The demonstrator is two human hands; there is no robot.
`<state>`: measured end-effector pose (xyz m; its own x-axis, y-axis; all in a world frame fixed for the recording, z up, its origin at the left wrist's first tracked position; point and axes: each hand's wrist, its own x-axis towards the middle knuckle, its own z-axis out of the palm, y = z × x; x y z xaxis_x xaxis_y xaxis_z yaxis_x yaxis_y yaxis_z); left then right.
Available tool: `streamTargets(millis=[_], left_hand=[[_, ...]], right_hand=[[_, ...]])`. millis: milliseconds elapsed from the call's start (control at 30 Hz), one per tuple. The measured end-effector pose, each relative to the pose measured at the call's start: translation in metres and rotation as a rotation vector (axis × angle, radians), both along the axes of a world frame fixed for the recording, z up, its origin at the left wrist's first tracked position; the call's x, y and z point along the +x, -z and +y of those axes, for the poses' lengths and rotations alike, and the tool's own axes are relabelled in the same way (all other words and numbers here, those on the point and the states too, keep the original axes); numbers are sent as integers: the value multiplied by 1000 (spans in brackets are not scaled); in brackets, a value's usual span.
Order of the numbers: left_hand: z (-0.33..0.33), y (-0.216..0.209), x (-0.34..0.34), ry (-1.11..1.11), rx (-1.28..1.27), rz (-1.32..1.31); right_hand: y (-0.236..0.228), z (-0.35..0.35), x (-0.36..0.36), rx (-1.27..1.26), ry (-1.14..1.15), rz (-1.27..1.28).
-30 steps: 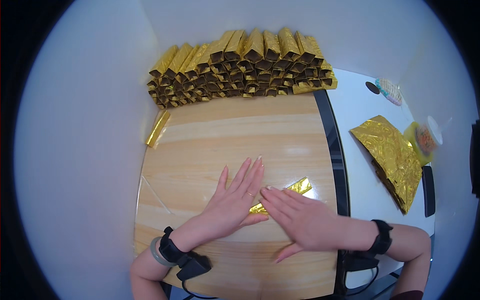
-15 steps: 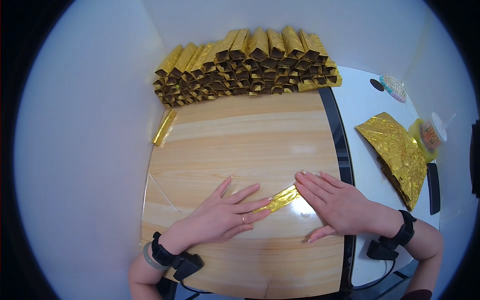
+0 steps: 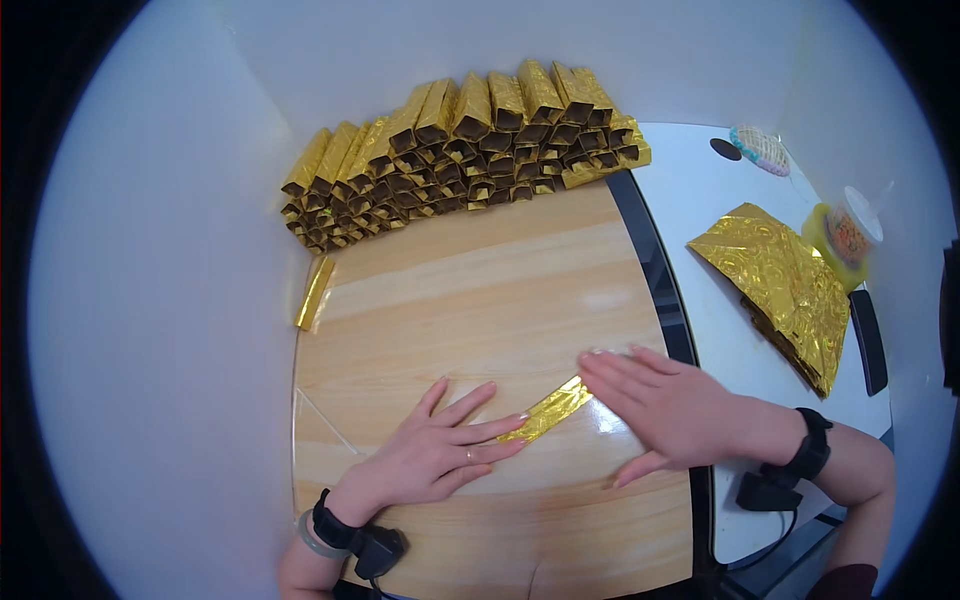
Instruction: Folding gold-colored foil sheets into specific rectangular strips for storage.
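A folded gold foil strip [image 3: 558, 408] lies slantwise on the wood-grain board between my hands. My left hand [image 3: 440, 455] is spread out, its fingertips resting at the strip's lower left end. Flat at the upper right end lies my right hand [image 3: 665, 405], fingers stretched out and thumb apart, covering the tip of the strip. Neither hand grips anything. Around each wrist is a black band with a small black device.
Folded gold foil tubes [image 3: 470, 105] are stacked at the back. A narrow gold piece [image 3: 316, 293] lies at the board's left edge, near a thin pale stick [image 3: 328, 422]. On the white table at right are gold foil sheets [image 3: 785, 290], a lidded cup [image 3: 855, 225] and a black slab [image 3: 869, 342].
The whole view has turned and shifted slightly. Both hands stay on the gold foil strip, with fingers still spread or stretched out.
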<state>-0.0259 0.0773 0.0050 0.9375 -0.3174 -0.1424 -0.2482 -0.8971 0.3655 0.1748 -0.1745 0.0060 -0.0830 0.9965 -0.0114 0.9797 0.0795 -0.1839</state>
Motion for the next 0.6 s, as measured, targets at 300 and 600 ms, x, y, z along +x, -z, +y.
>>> streamTargets(millis=[300,600], left_hand=[[3,-2,2,43,-5,-53],[3,-2,-1,27,-25,-42]], right_hand=[[-8,7,-24,68,101,-63],[12,27,-23,97,-75,158]])
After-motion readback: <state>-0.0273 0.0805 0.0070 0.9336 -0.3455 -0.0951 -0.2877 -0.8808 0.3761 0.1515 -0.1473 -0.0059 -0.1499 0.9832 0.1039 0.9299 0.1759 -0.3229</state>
